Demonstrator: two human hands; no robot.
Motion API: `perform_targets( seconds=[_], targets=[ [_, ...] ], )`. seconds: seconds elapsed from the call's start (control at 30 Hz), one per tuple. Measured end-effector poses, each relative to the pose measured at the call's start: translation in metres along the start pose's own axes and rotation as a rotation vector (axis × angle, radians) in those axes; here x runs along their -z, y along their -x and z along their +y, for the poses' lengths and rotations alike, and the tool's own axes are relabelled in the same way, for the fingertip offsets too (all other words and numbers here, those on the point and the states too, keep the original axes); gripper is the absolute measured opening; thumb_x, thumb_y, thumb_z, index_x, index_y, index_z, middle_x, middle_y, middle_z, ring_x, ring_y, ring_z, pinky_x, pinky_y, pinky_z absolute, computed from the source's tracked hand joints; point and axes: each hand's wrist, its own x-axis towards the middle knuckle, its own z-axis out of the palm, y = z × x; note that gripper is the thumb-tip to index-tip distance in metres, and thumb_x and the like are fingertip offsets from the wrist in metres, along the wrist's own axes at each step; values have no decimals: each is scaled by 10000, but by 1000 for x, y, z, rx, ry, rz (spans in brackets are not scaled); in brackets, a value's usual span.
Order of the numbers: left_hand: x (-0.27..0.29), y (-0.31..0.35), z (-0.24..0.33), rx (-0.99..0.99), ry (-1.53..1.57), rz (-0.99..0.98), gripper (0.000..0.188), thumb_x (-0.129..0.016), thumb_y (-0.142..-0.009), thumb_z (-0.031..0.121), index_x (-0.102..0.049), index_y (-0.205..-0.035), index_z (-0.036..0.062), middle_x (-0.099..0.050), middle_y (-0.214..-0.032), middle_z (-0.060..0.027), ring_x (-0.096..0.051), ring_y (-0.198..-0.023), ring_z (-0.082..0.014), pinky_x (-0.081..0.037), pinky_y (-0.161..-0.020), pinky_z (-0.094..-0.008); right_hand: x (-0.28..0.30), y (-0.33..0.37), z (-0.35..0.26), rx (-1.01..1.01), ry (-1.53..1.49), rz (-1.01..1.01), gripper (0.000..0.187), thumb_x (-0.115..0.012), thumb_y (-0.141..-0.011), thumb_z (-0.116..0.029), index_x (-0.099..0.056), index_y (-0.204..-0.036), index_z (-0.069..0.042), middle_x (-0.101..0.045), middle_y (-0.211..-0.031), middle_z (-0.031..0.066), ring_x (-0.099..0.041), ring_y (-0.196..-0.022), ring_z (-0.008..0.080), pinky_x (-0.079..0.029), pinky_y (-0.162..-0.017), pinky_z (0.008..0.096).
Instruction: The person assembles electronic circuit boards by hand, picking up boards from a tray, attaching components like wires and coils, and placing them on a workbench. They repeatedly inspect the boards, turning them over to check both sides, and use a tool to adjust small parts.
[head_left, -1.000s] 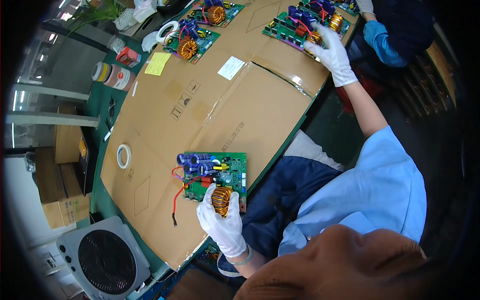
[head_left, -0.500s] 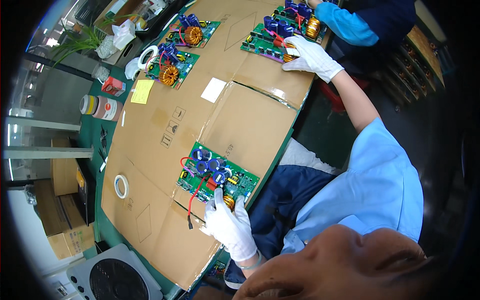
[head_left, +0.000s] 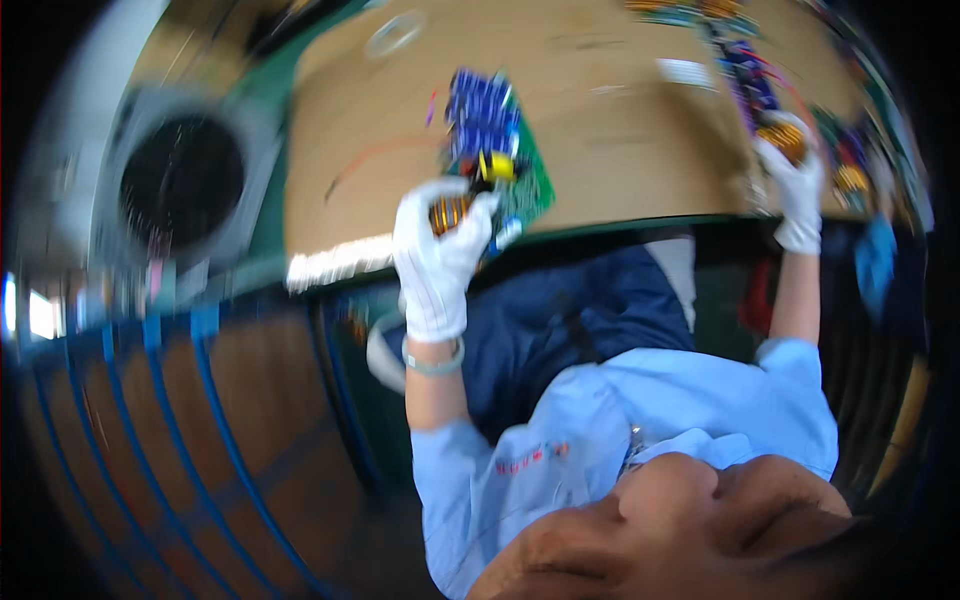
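Note:
My left hand (head_left: 437,250), in a white glove, is closed around the copper-wound ring coil (head_left: 450,213) of a green circuit board (head_left: 538,178). Blue capacitors (head_left: 480,110) and a yellow part stand on that board, and a red wire trails off to its left. The board looks tilted; blur hides whether it touches the cardboard. At the right, my gloved right hand (head_left: 797,195) grips the ring coil (head_left: 783,140) of a second circuit board (head_left: 745,85), which shows nearly edge-on with blue capacitors and a red wire.
Brown cardboard (head_left: 600,150) covers the table, with a tape roll (head_left: 395,35) and a white paper (head_left: 685,72) on it. More boards (head_left: 850,150) lie far right, near another person's blue sleeve (head_left: 877,265). A fan-like box (head_left: 185,180) and blue bars (head_left: 215,400) are left.
The view has swung to the left and blurred. My right hand has taken a board by its coil and tipped it up. My left fingers have closed on the nearer board's coil.

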Motion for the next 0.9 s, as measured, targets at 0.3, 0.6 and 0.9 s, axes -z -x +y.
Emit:
perform_targets(
  seconds=[0.3, 0.6, 0.9],
  targets=[
    [288, 227, -7, 523, 239, 985, 175, -636, -952, 45, -638, -1115, -20, -675, -1012, -75, -641, -843, -103, -532, -724, -228, -202, 99, -180, 74, -583, -763, 526, -494, -768, -6, -563, -1289, 20, -624, -1251, 134, -605, -1126, 203, -446, -1032, 328],
    [272, 447, -85, 1251, 5, 1120, 187, -769, -882, 202, -685, -974, 63, -655, -797, -5, -594, -616, -74, -458, -478, -231, -432, 249, -268, -13, -340, -1639, 435, -814, -816, -159, -623, -1186, -35, -670, -1032, 51, -628, -944, 133, -515, -861, 283],
    [191, 533, -201, 1722, 374, 1063, 323, -803, -876, 255, -653, -1073, 47, -698, -882, -39, -646, -657, -102, -526, -512, -291, -638, 478, -187, 233, 226, -2068, 848, -906, -708, -380, -501, -1333, 26, -662, -1187, 203, -650, -1093, 264, -511, -955, 368]
  ],
)
